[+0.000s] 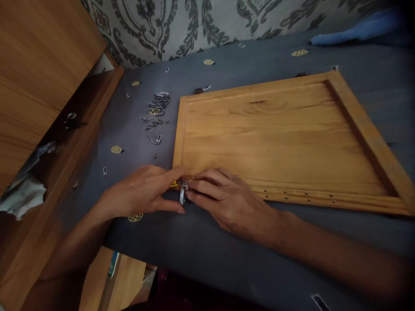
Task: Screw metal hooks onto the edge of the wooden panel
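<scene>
A wooden framed panel (266, 138) lies flat on the grey patterned cloth. At its near left corner stands a small metal hook (183, 194), its curved part hanging past the edge. My right hand (233, 203) rests on the panel's near rail, its fingertips closed together against the hook's right side. From the left, my left hand (142, 190) reaches in; index finger and thumb are spread, one above and one below the hook. A bright yellow piece (174, 184) shows under the left index finger, mostly hidden. Small holes run along the near rail right of my right hand.
Several metal hooks (158, 101) lie left of the panel, with a single hook (155, 138) and a small screw (154, 156) nearer. A wooden cabinet (42, 60) with an open shelf borders the left. Blue fabric (359, 30) lies at the back right.
</scene>
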{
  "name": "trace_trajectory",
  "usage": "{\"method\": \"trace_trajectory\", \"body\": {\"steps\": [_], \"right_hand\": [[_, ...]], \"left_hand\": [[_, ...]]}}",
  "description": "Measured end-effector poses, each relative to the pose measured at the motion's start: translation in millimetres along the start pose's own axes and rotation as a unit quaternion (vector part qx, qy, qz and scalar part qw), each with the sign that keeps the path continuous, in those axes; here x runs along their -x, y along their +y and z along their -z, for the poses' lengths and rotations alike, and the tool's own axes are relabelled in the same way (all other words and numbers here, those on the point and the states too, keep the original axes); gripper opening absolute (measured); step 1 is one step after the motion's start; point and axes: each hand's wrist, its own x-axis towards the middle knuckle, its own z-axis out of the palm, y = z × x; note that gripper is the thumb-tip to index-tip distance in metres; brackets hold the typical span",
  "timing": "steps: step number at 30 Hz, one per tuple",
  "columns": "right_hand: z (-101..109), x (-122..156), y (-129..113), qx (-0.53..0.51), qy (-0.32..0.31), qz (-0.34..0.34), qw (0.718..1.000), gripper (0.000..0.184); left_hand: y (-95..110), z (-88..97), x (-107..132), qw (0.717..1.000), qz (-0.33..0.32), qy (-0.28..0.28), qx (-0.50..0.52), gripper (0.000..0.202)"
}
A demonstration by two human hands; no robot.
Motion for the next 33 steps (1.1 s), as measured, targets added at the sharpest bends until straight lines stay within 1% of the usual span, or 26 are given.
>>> {"method": "trace_trajectory", "body": {"steps": [5, 9, 14, 22, 28, 33], "right_hand": [[-2.3, 0.7, 0.7, 0.003, 0.009, 0.007, 1.000, 0.028], [-1.3, 0.8, 0.1, 0.008, 0.000, 0.005, 1.000, 0.027], [-0.6, 1.0, -0.6, 0.017, -0.010, 0.003, 1.000, 0.031], [-3.6, 1.4, 0.2, 0.019, 0.008, 0.007, 1.000, 0.031], [-2.6, -0.6, -1.3, 0.044, 0.000, 0.003, 0.999, 0.032], [-2.3, -0.7, -1.0, 0.041, -0.003, 0.009, 0.999, 0.032]], "left_hand": [[-1.9, -2.1, -1.8, 0.999, -0.028, 0.021, 0.020, 0.039], [-2.2, -2.2, -4.1, 0.998, -0.026, 0.019, 0.045, 0.035], [-2.5, -2.1, -4.7, 0.998, -0.027, 0.021, 0.054, 0.037], [-2.3, -1.3, -4.9, 0.998, -0.039, 0.022, 0.052, 0.037], [-1.6, -0.8, -5.6, 0.998, -0.037, 0.019, 0.054, 0.036], [-2.9, -3.2, -5.7, 0.998, -0.031, 0.019, 0.042, 0.038]]}}
